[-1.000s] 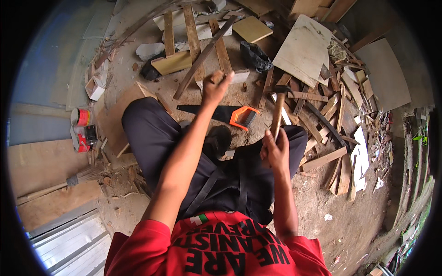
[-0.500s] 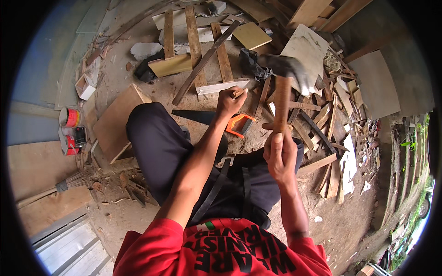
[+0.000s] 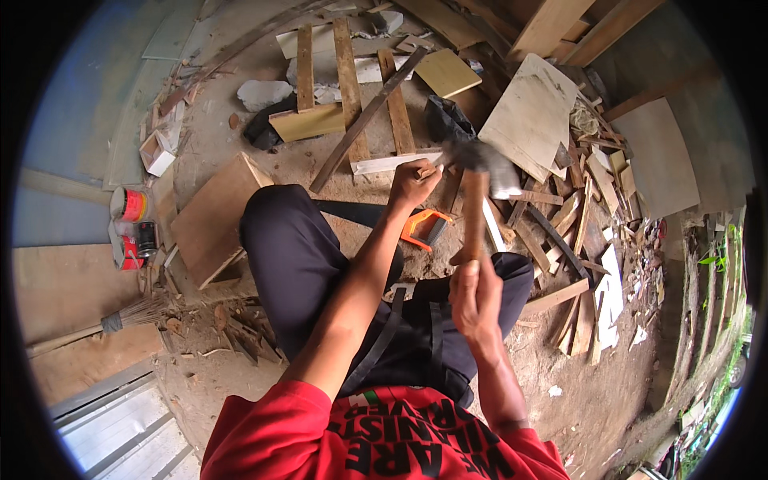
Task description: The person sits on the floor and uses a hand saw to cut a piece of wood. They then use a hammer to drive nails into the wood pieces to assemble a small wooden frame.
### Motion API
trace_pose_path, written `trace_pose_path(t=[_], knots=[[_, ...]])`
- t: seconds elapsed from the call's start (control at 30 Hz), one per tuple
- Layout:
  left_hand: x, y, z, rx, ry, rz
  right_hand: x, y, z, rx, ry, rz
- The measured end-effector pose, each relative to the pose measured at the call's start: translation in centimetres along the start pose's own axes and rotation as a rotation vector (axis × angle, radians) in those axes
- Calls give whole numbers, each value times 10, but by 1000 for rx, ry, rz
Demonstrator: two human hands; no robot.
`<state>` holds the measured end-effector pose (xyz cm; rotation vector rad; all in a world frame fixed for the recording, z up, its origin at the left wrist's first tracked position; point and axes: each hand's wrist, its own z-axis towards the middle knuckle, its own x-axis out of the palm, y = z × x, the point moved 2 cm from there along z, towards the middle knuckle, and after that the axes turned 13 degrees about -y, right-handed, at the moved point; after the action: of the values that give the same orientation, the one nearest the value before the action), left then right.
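My right hand [image 3: 475, 300] grips the wooden handle of a hammer [image 3: 475, 210]; its blurred metal head [image 3: 483, 162] is raised above the ground. My left hand [image 3: 411, 184] is stretched forward, fingers pinched on something small at the end of a pale wooden strip [image 3: 388, 163]; what it holds is too small to tell. A handsaw with an orange handle [image 3: 422, 226] lies on the dirt just below that hand. My legs in dark trousers [image 3: 304, 256] fill the middle.
Several planks [image 3: 347, 72] and plywood offcuts [image 3: 532, 112] lie ahead. A wooden box [image 3: 213, 216] stands to the left beside paint cans [image 3: 128, 205]. A heap of wood scraps [image 3: 580, 256] lies to the right, a broom [image 3: 104, 324] at lower left.
The hammer has swung up and forward, its head now blurred near my left hand. My left hand has settled on the end of the pale strip. The camera has tilted slightly.
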<state>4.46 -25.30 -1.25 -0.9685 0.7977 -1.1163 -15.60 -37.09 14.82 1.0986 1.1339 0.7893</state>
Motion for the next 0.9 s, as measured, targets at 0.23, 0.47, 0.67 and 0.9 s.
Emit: trace_pose_path(t=[0.23, 0.47, 0.67, 0.9], knots=[[9, -4, -16, -57, 52, -2, -8, 25, 12, -588, -151, 9], [3, 3, -12, -55, 78, 23, -22, -35, 1, 102, -17, -340], [0, -3, -18, -65, 83, 48, -33, 47, -12, -266, -156, 267], [7, 0, -20, -36, 6, -48, -7, -57, -7, 26, -11, -273]])
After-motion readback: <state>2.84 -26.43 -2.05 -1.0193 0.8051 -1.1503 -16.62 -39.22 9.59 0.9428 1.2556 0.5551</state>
